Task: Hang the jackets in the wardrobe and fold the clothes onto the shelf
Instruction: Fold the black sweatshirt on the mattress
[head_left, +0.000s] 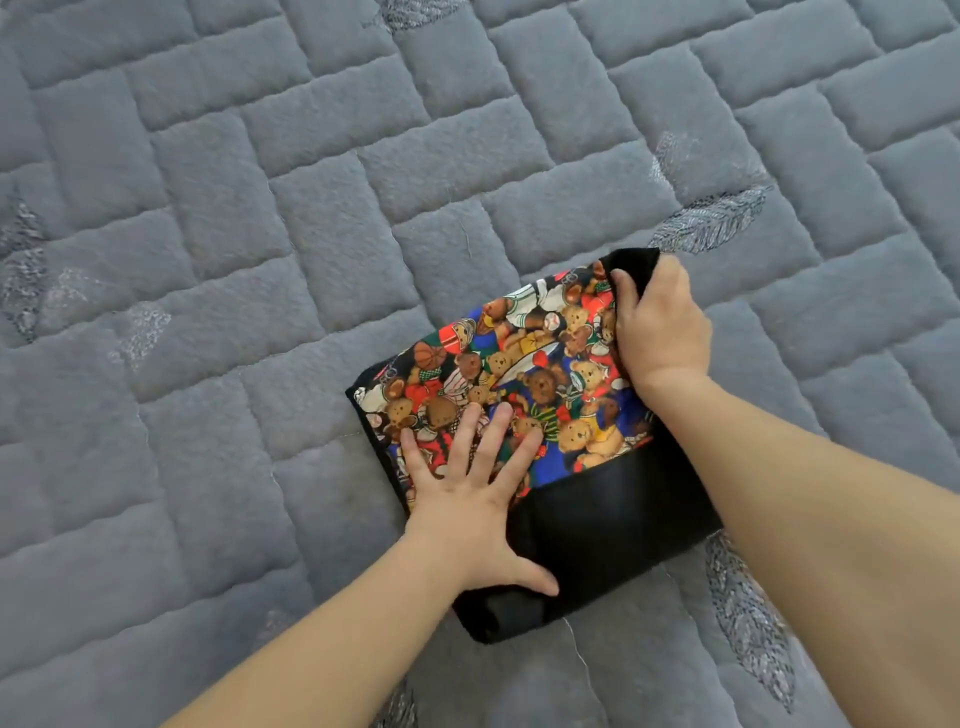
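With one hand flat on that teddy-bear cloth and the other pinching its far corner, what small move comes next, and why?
Probably the right hand draws the pinched far corner toward the near edge, folding the black garment with the teddy-bear print once more. The left hand already presses flat on it, anchoring it on the grey quilted bedcover, and the corner is lifted off the surface.

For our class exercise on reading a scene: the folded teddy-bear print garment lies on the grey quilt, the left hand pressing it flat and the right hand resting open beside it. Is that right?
Not quite. The head view shows the right hand gripping the garment's far corner, not resting open beside it. The left hand does press it flat on the grey quilt.
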